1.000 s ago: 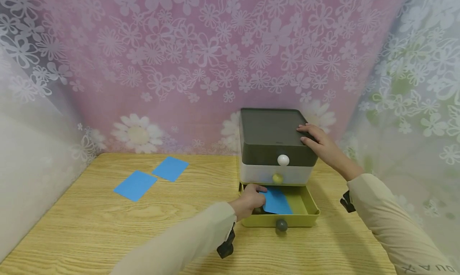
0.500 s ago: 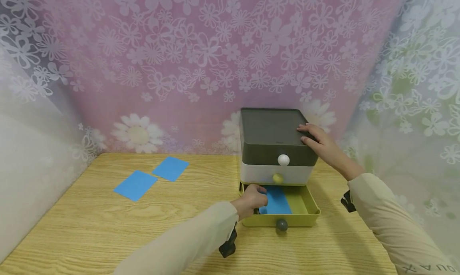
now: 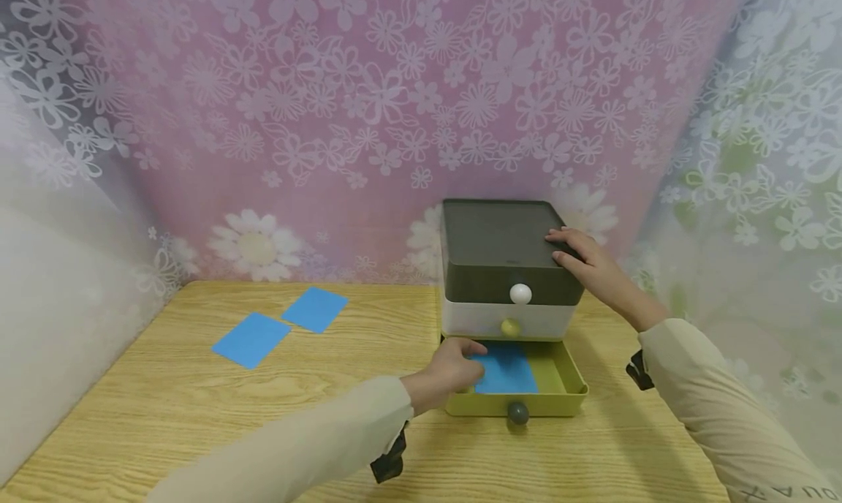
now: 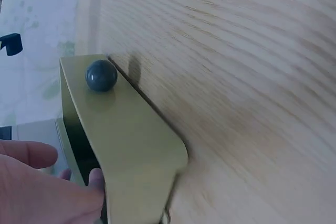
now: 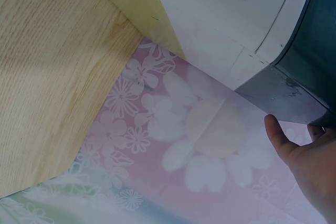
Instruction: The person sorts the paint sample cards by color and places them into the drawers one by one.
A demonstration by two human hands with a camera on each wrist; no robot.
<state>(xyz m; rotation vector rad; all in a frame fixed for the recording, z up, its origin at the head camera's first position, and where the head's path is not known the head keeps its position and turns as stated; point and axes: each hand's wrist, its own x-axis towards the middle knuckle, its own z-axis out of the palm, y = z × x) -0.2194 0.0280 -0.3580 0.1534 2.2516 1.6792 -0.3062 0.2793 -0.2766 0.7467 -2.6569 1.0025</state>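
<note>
In the head view, a small desk cabinet [image 3: 503, 232] has a dark top drawer, a white middle drawer and a pulled-out yellow-green bottom drawer [image 3: 559, 404]. A blue sheet of paper [image 3: 509, 371] lies in that bottom drawer. My left hand [image 3: 450, 375] is over the drawer's left side, thumb and fingers apart, with nothing visibly held. The left wrist view shows this hand [image 4: 47, 187] at the drawer's side wall, some fingertips down inside. My right hand [image 3: 588, 265] rests on the cabinet's right top edge with loose fingers; its thumb [image 5: 278, 135] shows in the right wrist view.
Two more blue sheets [image 3: 252, 340] lie on the wooden table [image 3: 342, 364], to the left. A dark round knob [image 3: 518, 414] sticks out from the drawer's front. Flowered cloth [image 3: 368, 123] hangs behind the table and along both sides.
The blue sheet, tilted under my left fingers a second ago, now lies flatter in the drawer. My left hand has shifted slightly left off it. The right hand stays in place.
</note>
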